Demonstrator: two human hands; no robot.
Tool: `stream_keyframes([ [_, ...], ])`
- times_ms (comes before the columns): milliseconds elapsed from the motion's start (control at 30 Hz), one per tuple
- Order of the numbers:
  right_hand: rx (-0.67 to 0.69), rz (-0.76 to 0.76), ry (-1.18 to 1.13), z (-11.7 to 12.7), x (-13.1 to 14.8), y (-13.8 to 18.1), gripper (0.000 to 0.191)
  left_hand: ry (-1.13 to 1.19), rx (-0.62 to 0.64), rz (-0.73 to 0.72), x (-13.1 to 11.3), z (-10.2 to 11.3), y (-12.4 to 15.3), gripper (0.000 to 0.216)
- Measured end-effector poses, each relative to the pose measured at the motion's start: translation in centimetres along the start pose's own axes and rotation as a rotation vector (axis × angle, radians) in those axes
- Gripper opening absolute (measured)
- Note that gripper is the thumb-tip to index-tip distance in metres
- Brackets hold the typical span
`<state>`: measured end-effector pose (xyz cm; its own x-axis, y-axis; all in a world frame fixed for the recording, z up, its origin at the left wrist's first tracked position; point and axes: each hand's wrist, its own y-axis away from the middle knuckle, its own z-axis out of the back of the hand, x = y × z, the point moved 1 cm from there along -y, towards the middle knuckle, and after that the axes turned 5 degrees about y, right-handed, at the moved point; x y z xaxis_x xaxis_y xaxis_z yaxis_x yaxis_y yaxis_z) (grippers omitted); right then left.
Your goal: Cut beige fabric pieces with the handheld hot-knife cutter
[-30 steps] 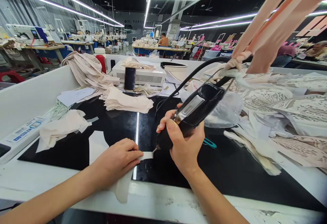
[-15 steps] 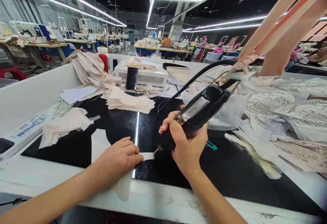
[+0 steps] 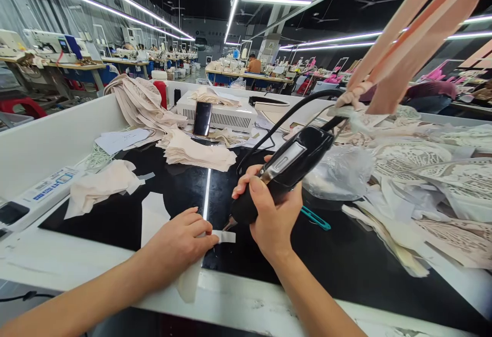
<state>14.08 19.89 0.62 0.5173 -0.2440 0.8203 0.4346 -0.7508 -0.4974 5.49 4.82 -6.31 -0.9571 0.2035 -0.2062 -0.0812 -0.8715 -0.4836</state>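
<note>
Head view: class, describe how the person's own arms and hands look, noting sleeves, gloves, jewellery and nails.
The left hand and right hand wear no gloves, rings or bracelets that show. The left forearm and right forearm are uncovered to the picture's edge: no sleeves, no watch. The right thumbnail looks short and plain.

Garment factory: rows of sewing machines [image 3: 54, 44] behind table [image 3: 346, 255]; fabric stacks [image 3: 200, 155] & lace [image 3: 453, 167] on it.
</note>
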Motion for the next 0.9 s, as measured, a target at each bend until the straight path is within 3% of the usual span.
stream_keyframes([
  [900, 0.01, 0.067, 0.028, 1.3, -0.1, 0.1, 0.026, 0.02, -0.018, -0.006, 0.1, 0.2, 0.0, 0.025],
])
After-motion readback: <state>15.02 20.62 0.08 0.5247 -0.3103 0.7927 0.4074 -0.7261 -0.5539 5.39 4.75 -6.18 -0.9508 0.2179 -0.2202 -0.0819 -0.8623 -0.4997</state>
